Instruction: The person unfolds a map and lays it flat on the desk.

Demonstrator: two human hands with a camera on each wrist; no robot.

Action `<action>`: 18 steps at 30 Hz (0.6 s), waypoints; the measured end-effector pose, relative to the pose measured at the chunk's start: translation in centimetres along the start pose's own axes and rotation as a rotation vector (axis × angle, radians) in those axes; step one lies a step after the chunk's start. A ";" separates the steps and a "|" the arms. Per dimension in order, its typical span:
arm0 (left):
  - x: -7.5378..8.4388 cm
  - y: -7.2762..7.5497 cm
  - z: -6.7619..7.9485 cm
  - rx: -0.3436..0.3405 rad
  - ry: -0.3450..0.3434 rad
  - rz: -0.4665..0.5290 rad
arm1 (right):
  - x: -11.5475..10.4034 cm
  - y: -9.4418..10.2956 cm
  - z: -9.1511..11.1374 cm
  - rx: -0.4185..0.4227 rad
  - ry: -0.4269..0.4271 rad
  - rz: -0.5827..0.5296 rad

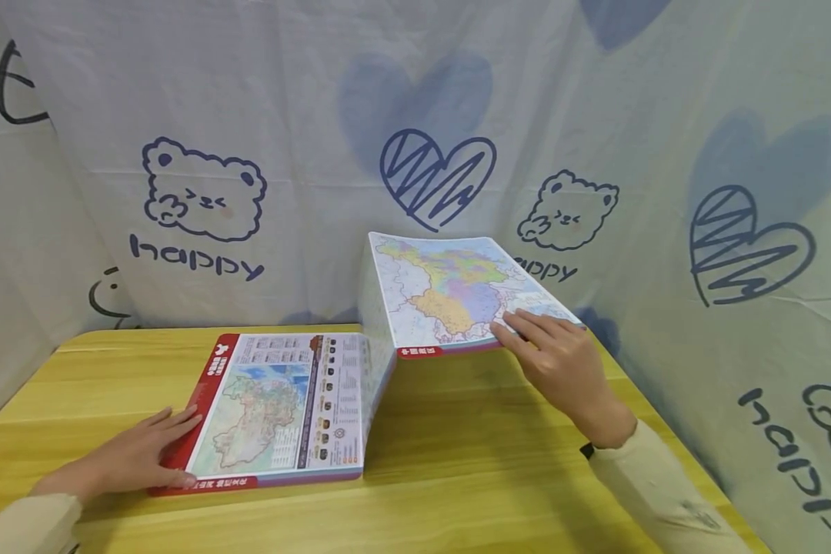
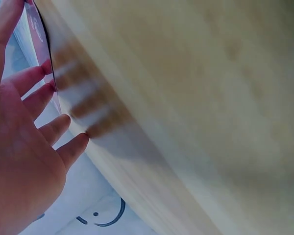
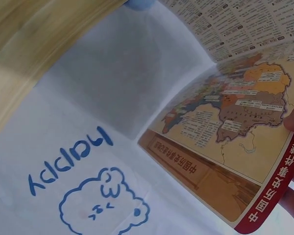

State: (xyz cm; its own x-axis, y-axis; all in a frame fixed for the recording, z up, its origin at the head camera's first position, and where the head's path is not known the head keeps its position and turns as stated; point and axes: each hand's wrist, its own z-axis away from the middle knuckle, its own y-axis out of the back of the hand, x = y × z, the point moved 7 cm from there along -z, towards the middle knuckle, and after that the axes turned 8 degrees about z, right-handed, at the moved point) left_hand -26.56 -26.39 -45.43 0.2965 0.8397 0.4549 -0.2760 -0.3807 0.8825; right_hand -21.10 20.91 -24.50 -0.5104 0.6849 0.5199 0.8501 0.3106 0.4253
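Note:
A folding map [image 1: 259,419] lies partly on the table, its red-edged left panel flat and its middle panel rising steeply. The right panel [image 1: 443,288], printed with a coloured map, is held up off the tabletop. My left hand [image 1: 135,458] rests at the red left edge with its fingers spread; in the left wrist view that hand [image 2: 29,147] shows its palm side. At the near right part of the raised panel, my right hand [image 1: 561,369] pinches the edge. The right wrist view shows the panel's tan underside [image 3: 255,107], with a digit on it.
A yellow wood-grain table [image 1: 471,492] carries the map. White cloth [image 1: 305,92] printed with bears, hearts and "happy" hangs behind and along both sides, close to the table's edges.

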 end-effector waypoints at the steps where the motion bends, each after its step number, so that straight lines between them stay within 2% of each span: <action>1: -0.1 0.1 0.0 0.002 0.001 0.002 | 0.1 0.0 0.2 -0.005 -0.003 0.007; 4: -0.5 0.2 0.1 0.001 0.007 0.007 | 0.4 0.2 0.7 -0.012 -0.008 0.034; 11: -1.7 0.5 0.2 -0.010 0.042 0.108 | 1.3 0.8 2.1 0.010 -0.023 0.050; 18: -3.0 0.9 0.7 -0.014 0.064 0.104 | 2.1 0.8 3.3 0.045 -0.031 0.056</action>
State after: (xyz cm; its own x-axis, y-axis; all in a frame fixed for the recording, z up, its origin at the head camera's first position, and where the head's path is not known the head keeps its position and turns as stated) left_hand -27.10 -29.51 -45.89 0.2068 0.8192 0.5350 -0.3149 -0.4620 0.8291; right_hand -21.08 24.81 -25.48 -0.4586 0.7216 0.5186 0.8823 0.3004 0.3623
